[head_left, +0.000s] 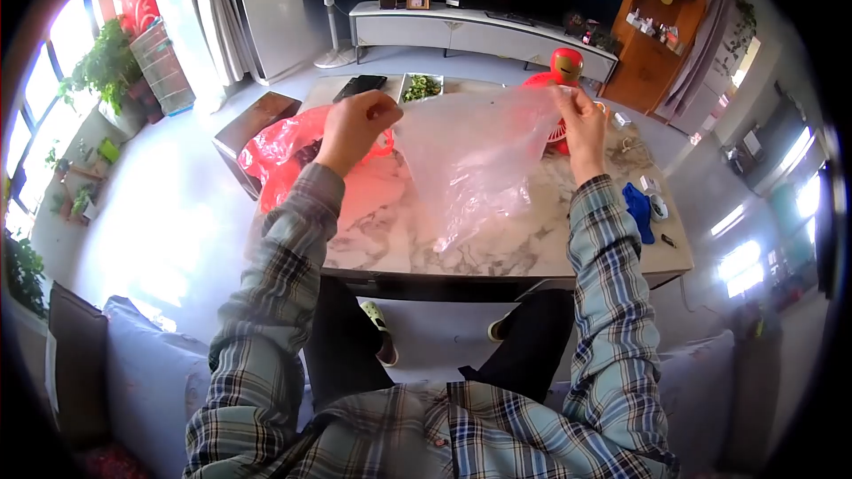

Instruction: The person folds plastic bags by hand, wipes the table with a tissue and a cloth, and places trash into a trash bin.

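Observation:
A translucent white plastic bag [475, 146] is stretched out above the marble-patterned table [382, 244]. My left hand [357, 131] pinches its upper left corner, and my right hand [581, 129] pinches the upper right corner. The bag's lower end hangs down crumpled. Behind and beside my left hand lies a red plastic bag [280, 151] on the table's left part; what it contains is hard to make out. Just beyond my right hand stands a red and gold figure [566, 65], partly hidden by the hand and the clear bag.
A tray of green leafy pieces [421, 87] and a black flat object [359, 87] sit at the table's far edge. On the right lie a blue item [638, 211] and a white roll [658, 208]. A fan [328, 0] stands beyond, beside a white cabinet [444, 34].

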